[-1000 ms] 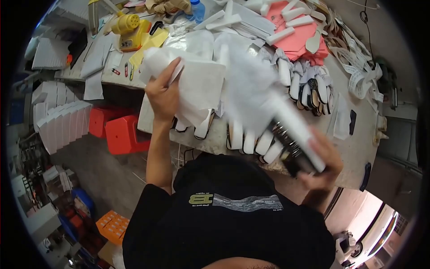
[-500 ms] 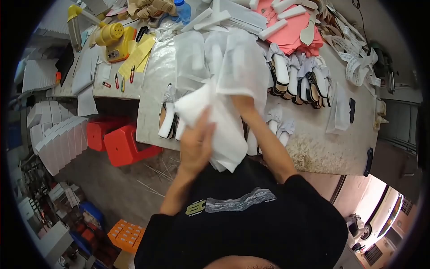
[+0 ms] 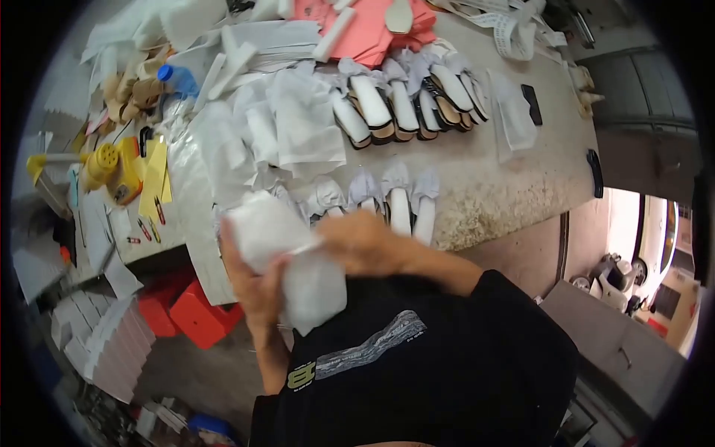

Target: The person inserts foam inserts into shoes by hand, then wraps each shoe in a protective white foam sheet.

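My left hand (image 3: 257, 279) is wrapped round a white paper bundle (image 3: 272, 238), held in front of my chest at the table's near edge. The bundle's lower part hangs down over the black shirt. Against the bundle's right side is my right hand (image 3: 357, 238), blurred, its fingers bent and partly hidden. Just beyond the hands stands a row of sandals (image 3: 400, 205) with white inserts and tissue. Farther back, translucent white bags (image 3: 305, 127) lie beside another group of sandals (image 3: 372, 108).
Pink sheets (image 3: 365, 37) and a blue bottle (image 3: 179, 78) are at the back. A yellow tool (image 3: 123, 175), pens and yellow papers lie on the left. Red stools (image 3: 201, 316) stand below the table's left side. A dark phone-like object (image 3: 532, 104) lies at the right.
The view has swung to the right. My right hand has come back from the white bags to the bundle. My left hand still holds the bundle, now more upright.
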Available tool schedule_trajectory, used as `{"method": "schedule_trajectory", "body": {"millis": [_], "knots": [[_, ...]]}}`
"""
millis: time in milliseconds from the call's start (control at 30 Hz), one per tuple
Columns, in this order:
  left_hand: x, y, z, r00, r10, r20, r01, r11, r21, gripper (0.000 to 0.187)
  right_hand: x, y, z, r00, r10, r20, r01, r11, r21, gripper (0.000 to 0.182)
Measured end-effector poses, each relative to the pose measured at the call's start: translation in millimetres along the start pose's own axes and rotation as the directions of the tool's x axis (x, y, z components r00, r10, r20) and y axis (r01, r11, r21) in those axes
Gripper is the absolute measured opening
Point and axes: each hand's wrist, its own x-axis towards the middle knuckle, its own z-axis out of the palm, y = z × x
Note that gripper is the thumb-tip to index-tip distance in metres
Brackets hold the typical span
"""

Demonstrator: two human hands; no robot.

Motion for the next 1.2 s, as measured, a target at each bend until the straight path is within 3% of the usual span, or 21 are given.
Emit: {"method": "schedule_trajectory", "body": {"millis": [33, 67, 100, 167, 200, 233, 333, 500, 567, 667, 733, 767, 833, 867, 900, 967, 1000, 1067, 1100, 1167, 1200], "knots": [[10, 8, -6, 0.998, -0.06, -0.034, 0.058, 0.997, -0.049, 0.042, -5, 27, -24, 0.951, 0.042, -0.307, 0.004, 0.989, 0.146, 0.03], [22, 10, -15, 0.99, -0.122, -0.069, 0.115, 0.989, -0.097, 0.039, -11, 50, -68, 0.91, 0.165, -0.38, -0.093, 0.975, 0.202, 0.03], [25, 0, -28, 0.992, -0.109, -0.068, 0.102, 0.99, -0.096, 0.039, -12, 61, -106, 0.654, 0.474, -0.589, -0.468, 0.866, 0.176, 0.033], [21, -17, -57, 0.917, -0.383, -0.109, 0.35, 0.906, -0.236, 0.033, -39, 152, -156, 0.484, 0.274, -0.831, -0.604, 0.791, -0.091, 0.056], [20, -12, -55, 0.919, -0.379, -0.11, 0.346, 0.908, -0.234, 0.033, -49, 169, -145, 0.482, 0.273, -0.833, -0.603, 0.793, -0.088, 0.056], [21, -5, -52, 0.912, -0.379, -0.158, 0.335, 0.909, -0.25, 0.032, -55, 183, -134, 0.53, 0.216, -0.82, -0.657, 0.716, -0.236, 0.06], [32, 13, -44, 0.87, -0.372, -0.324, 0.284, 0.915, -0.287, 0.03, -49, 214, -112, 0.692, 0.078, -0.718, -0.685, 0.388, -0.617, 0.071], [32, 4, -49, 0.854, -0.437, -0.282, 0.319, 0.868, -0.379, 0.029, -42, 241, -122, 0.707, 0.204, -0.677, -0.661, 0.53, -0.531, 0.075], [39, -1, -46, 0.836, -0.43, -0.341, 0.271, 0.864, -0.425, 0.028, -46, 256, -121, 0.717, 0.347, -0.605, -0.665, 0.6, -0.445, 0.075], [43, -14, -50, 0.806, -0.412, -0.425, 0.255, 0.89, -0.377, 0.03, -59, 284, -146, 0.728, 0.197, -0.657, -0.556, 0.73, -0.397, 0.075], [42, -14, -53, 0.793, -0.405, -0.455, 0.26, 0.9, -0.349, 0.031, -52, 208, -176, 0.593, 0.419, -0.687, -0.632, 0.771, -0.076, 0.068], [40, -21, -52, 0.767, -0.416, -0.488, 0.27, 0.9, -0.342, 0.031, -45, 139, -177, 0.649, 0.325, -0.687, -0.525, 0.846, -0.096, 0.059], [35, -42, -45, 0.864, -0.112, -0.491, 0.071, 0.992, -0.101, 0.028, -42, 27, -160, 0.708, 0.315, -0.632, -0.356, 0.932, 0.066, 0.058], [37, -41, -41, 0.902, -0.063, -0.427, 0.05, 0.998, -0.042, 0.027, -45, -14, -144, 0.754, 0.223, -0.618, -0.242, 0.969, 0.054, 0.059], [39, -36, -35, 0.937, -0.018, -0.35, 0.023, 1.0, 0.009, 0.028, -55, -34, -133, 0.853, -0.024, -0.521, -0.028, 0.995, -0.091, 0.06], [47, -27, -24, 0.952, -0.023, -0.306, 0.028, 1.0, 0.012, 0.029, -53, -67, -110, 0.953, -0.227, -0.2, 0.237, 0.971, 0.026, 0.067], [49, -23, -23, 0.97, -0.015, -0.244, 0.017, 1.0, 0.005, 0.03, -46, -86, -101, 0.991, -0.13, -0.019, 0.131, 0.991, 0.02, 0.071], [54, -18, -28, 0.992, 0.023, -0.122, -0.005, 0.989, 0.146, 0.032, -36, -77, -80, 0.993, 0.003, 0.116, 0.007, 0.997, -0.081, 0.071], [54, -17, -24, 0.992, 0.025, -0.126, -0.008, 0.991, 0.136, 0.032, -36, -64, -70, 0.983, -0.091, 0.162, 0.125, 0.968, -0.218, 0.064], [44, -9, -8, 0.891, 0.433, 0.137, -0.453, 0.824, 0.341, 0.037, -22, -48, -46, 0.884, -0.42, 0.205, 0.466, 0.755, -0.462, 0.055], [34, -6, -4, 0.872, 0.457, 0.174, -0.487, 0.847, 0.214, 0.04, -10, -37, -33, 0.916, -0.348, 0.199, 0.401, 0.771, -0.495, 0.048]]}}
